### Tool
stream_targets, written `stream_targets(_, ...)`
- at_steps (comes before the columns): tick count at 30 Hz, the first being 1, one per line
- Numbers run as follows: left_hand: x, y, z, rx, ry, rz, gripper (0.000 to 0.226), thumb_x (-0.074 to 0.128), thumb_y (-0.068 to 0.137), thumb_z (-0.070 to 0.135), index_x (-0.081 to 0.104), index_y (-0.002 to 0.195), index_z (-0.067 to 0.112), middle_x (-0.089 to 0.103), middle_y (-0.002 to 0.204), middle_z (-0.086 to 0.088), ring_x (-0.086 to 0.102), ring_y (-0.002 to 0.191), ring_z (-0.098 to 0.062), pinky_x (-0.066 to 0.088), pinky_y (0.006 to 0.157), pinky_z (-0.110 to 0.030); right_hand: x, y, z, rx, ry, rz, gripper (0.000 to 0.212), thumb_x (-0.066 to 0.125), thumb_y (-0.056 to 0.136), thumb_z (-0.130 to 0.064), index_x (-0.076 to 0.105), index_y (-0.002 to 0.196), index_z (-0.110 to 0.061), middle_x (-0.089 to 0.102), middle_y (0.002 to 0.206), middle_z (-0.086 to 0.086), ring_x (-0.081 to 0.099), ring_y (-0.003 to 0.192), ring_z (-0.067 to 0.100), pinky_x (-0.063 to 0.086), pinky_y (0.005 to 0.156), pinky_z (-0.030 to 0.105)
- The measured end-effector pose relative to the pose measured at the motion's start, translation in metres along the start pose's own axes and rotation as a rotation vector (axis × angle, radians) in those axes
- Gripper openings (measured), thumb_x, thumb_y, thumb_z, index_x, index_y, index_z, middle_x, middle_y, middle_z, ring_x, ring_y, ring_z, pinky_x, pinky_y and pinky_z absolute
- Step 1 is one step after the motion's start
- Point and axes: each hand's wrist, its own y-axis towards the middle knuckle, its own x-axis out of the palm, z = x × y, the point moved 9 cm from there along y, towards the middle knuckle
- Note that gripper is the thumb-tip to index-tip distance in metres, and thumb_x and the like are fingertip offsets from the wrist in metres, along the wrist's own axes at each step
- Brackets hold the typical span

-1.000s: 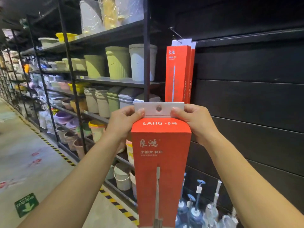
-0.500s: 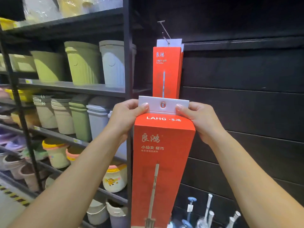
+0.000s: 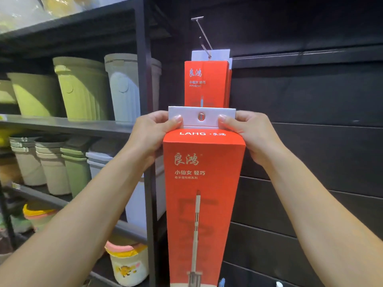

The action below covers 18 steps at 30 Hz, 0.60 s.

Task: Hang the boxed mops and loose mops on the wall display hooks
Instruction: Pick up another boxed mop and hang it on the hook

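Observation:
I hold a tall red boxed mop (image 3: 204, 183) upright in front of me. My left hand (image 3: 152, 134) grips its upper left corner, and my right hand (image 3: 251, 134) grips the upper right. Both thumbs press on the box's white hang tab (image 3: 202, 117), which has a round hole in its middle. Higher up, a metal wall hook (image 3: 204, 38) sticks out of the dark slat wall (image 3: 310, 100). Two red boxed mops (image 3: 206, 83) hang on that hook, just above and behind my tab.
A black metal shelf post (image 3: 145, 79) stands directly left of the hook. Its shelves hold green and grey plastic bins (image 3: 83, 90), stacked lidded bins and small buckets (image 3: 128, 264). Loose mop tops (image 3: 278, 284) peek in at the bottom right by the wall.
I have come closer to the wall and the view has swung right. The held box has risen slightly toward the hanging boxes. My grip on it is unchanged.

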Motion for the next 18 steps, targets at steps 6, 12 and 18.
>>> stream_targets(6, 0.005, 0.06, 0.01, 0.093, -0.006, 0.039, 0.016, 0.075, 0.095, 0.029, 0.078, 0.103, 0.015, 0.082, 0.088, -0.008, 0.078, 0.073, -0.021, 0.065, 0.069, -0.038, 0.0, 0.063, -0.003, -0.073, -0.013, -0.014, 0.036, 0.077, 0.092, -0.04, 0.077, 0.12, -0.017, 0.081, 0.104, -0.003, 0.08, 0.09, 0.014, 0.066, 0.079, 0.035)
stream_targets(12, 0.009, 0.117, 0.031, 0.162, 0.015, 0.046, 0.017, 0.075, 0.095, 0.033, 0.077, 0.103, 0.018, 0.082, 0.085, -0.003, 0.08, 0.077, -0.02, 0.066, 0.07, -0.038, -0.001, 0.12, -0.015, -0.094, 0.011, -0.004, 0.031, 0.079, 0.091, -0.036, 0.08, 0.114, -0.014, 0.082, 0.099, 0.001, 0.08, 0.087, 0.017, 0.064, 0.07, 0.031)
stream_targets(18, 0.005, 0.171, 0.059, 0.238, -0.044, 0.042, 0.014, 0.079, 0.092, 0.025, 0.08, 0.099, 0.013, 0.082, 0.087, -0.007, 0.079, 0.079, -0.021, 0.065, 0.08, -0.04, 0.002, 0.164, -0.043, -0.161, 0.02, 0.03, 0.025, 0.08, 0.091, -0.028, 0.081, 0.109, -0.01, 0.082, 0.096, 0.006, 0.078, 0.082, 0.017, 0.059, 0.068, 0.029)
